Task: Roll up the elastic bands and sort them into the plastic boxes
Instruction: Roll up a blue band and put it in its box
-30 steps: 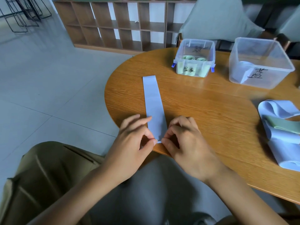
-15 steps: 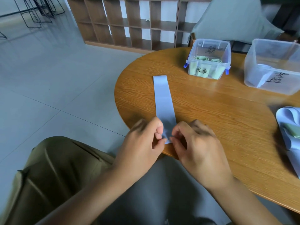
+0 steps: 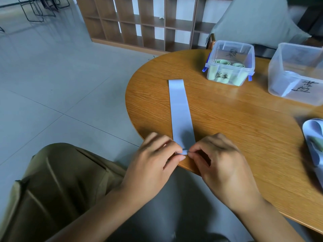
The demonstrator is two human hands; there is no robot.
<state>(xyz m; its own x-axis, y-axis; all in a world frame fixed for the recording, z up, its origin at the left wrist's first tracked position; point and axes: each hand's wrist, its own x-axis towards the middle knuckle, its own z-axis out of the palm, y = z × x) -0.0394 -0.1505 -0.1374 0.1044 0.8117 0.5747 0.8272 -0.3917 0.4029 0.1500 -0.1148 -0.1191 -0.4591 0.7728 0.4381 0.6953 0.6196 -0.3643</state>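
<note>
- The blue band (image 3: 180, 110) lies flat on the table (image 3: 244, 137), running from its near edge straight toward the far side; its near end now shows a small turned-up fold, where a second ago it lay flat; I judge the roll is just starting.
- The left hand (image 3: 153, 159) and right hand (image 3: 222, 159) each pinch that near end, fingers curled, thumbs touching the fold.
- The fold sits right at the near edge, so a slip could drop it off; bare wood ahead of the band leaves room to roll forward.
- At the far edge the small box (image 3: 230, 63) holds green rolls; the big box (image 3: 297, 74) stands to its right, well apart from the band.
- More bands (image 3: 312, 137) lie at the right edge.
</note>
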